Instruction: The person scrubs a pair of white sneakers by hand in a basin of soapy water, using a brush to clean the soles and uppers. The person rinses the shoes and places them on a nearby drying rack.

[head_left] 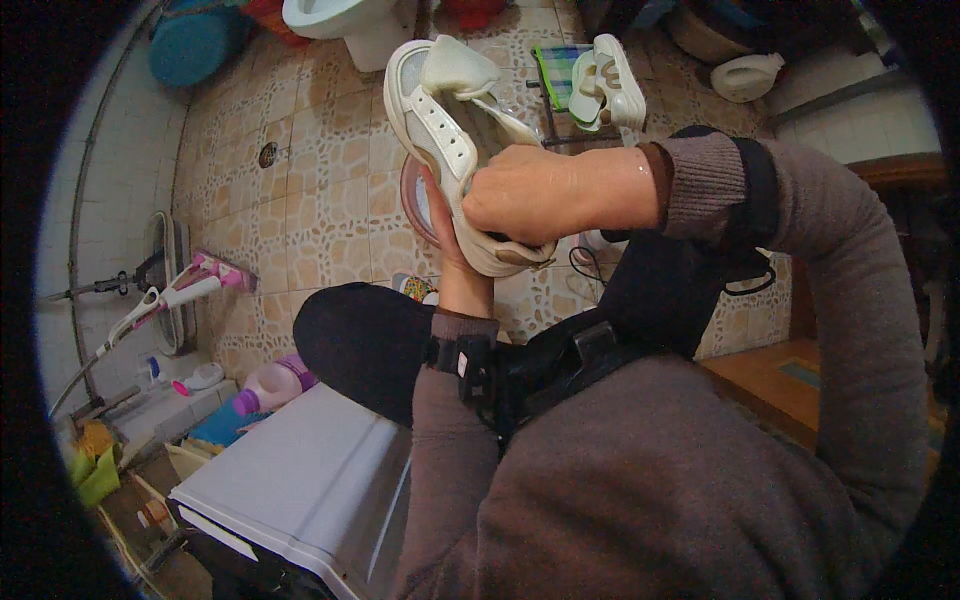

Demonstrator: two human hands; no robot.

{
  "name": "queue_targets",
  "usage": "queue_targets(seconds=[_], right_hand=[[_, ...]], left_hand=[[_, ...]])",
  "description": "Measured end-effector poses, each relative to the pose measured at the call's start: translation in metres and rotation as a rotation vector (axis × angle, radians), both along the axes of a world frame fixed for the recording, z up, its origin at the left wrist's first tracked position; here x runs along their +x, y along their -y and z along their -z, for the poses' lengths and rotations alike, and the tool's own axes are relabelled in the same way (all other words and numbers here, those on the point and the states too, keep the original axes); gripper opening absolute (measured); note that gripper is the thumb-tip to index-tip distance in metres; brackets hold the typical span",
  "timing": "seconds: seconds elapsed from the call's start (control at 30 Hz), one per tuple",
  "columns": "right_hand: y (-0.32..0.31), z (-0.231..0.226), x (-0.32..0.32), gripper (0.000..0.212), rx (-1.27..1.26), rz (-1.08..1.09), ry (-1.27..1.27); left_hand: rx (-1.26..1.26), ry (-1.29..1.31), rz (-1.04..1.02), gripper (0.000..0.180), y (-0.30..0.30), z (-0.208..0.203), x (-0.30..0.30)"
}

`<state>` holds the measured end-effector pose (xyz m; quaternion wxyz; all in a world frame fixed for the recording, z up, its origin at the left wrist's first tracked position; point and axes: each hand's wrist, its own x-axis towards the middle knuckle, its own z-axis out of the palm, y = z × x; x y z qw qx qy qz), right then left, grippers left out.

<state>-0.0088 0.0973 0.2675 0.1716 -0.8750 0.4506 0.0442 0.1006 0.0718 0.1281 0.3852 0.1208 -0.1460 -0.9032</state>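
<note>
White shoe partly hid the left hand clasping it. The right hand curled at its opening (fingertips hidden, grip impossible to tell).

The shoe pairs smooth, leather-like panels with rougher fabric at the toe. The sweater looks like matt knit, the trousers matt dark cloth. The toilet is glossy ceramic, the jug and bottle smooth plastic, the floor hard tile
</note>
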Motion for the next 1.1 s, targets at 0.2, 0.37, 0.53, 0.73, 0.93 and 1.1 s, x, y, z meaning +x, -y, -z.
queue_targets(seconds=[0.2,0.37,0.53,0.73,0.93,1.1], right_hand=[[-0.005,0.002,0.002,0.013,0.037,0.052,0.011],[-0.009,0.010,0.002,0.013,0.068,0.111,0.024],[-0.009,0.013,0.002,0.015,0.106,0.117,0.049],[-0.007,0.020,-0.003,0.016,0.174,0.066,0.087],[0.007,0.012,-0.004,0.020,0.282,0.029,0.056],[0.027,-0.028,-0.028,0.029,-0.052,0.160,0.027]], left_hand=[[-0.015,-0.008,0.007,0.074,-0.003,0.001,0.000],[-0.056,0.014,0.001,0.073,-0.005,0.002,0.000],[0.032,0.003,0.054,0.072,-0.003,0.010,0.000],[0.063,0.019,0.035,0.072,0.000,0.018,-0.003],[-0.010,0.056,0.002,0.073,-0.003,0.017,-0.002],[-0.012,-0.113,0.117,0.058,-0.003,0.013,-0.006]])
